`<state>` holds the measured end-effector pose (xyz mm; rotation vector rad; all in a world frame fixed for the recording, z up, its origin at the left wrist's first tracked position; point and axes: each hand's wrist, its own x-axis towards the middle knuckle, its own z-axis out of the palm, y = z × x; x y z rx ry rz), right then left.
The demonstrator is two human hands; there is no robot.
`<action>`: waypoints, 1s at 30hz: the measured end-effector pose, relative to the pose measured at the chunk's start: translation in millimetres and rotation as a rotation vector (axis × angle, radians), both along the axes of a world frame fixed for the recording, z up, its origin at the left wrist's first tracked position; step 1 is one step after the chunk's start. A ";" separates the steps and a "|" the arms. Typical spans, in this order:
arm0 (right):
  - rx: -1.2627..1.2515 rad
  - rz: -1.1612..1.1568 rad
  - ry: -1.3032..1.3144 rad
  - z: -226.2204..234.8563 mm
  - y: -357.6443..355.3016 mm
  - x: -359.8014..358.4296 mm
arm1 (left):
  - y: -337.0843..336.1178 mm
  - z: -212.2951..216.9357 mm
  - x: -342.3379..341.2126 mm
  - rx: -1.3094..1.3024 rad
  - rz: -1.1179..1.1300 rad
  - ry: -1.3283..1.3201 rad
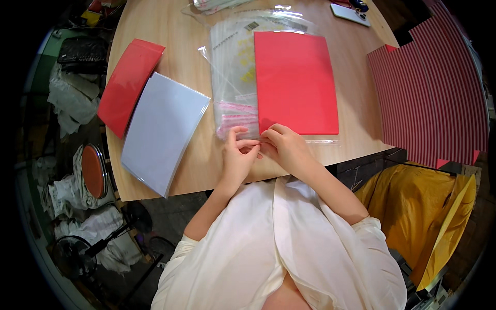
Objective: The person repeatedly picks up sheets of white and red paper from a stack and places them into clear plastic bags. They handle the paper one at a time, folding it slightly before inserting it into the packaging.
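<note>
Two bare hands close together at the near-left corner of a flat, bright red rectangular sheet (297,82)

Bends the fingers of the left hand (237,160) and the right hand (284,149) into narrow pinches, with the fingertips almost meeting just beside that corner. Appears to touch thin clear film there; cannot tell the exact contents of either pinch.

Has the red sheet lying straight ahead, toward the near side of a pale wood-grain table (364,98), with a clear plastic strip (321,140) showing past its near edge. Overlaps, with that sheet, the right part of a pile of clear plastic bags (231,67), marked with black and yellow print and with pink bands toward the near end.

On the left of the table, includes a glossy red rectangular packet (132,77) and, just beside it to the right and nearer, a pale blue-white rectangular packet (165,126) with a shiny clear cover. At the far right of the tabletop, includes a pale smartphone (350,14).

Beyond the table to the right, takes in a panel with red and dark stripes (429,93) and, nearer, a mustard-yellow draped cover (408,201). To the left, below table height, takes in a round orange-red seat (93,170).
</note>
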<state>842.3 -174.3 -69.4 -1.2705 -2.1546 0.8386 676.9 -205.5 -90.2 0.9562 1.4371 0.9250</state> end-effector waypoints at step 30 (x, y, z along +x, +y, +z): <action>-0.287 -0.825 1.455 -38.7 -135.7 336.8 | 41.7 -2.1 -12.3 0.982 -0.560 0.674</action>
